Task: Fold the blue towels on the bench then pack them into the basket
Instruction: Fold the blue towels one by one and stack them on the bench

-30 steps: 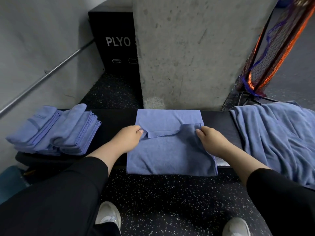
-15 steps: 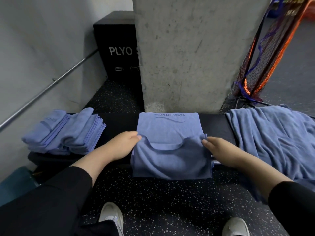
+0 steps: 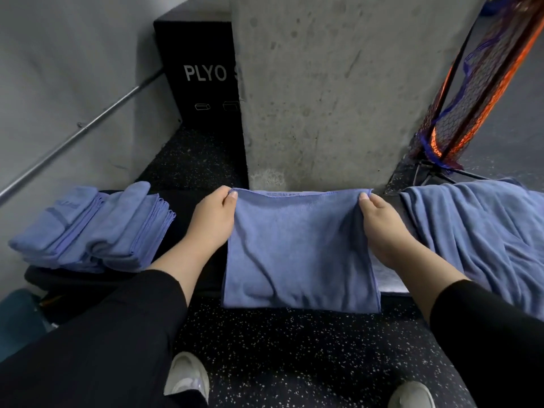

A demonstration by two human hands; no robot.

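Blue terry towel [image 3: 300, 251] lies across a black bench [image 3: 188, 207], its near part hanging over the front edge toward the floor. Both hands pinch the top layer at the far corners: the left hand [image 3: 210, 220] grips the far left corner between thumb and fingers, and the right hand [image 3: 382, 228] grips the far right corner the same way. That upper edge sits almost level with the far edge of the layer beneath, where a strip of lettering just shows.

To finish this fold well, it seems best to lay both corners down squarely on the lower corners, keep the edge taut between the hands, then smooth the creases in the middle outward before letting go.

A stack [image 3: 94, 228] of folded towels rests on the bench to the left. An unfolded heap [image 3: 477, 231] lies to the right. No basket can be clearly made out.
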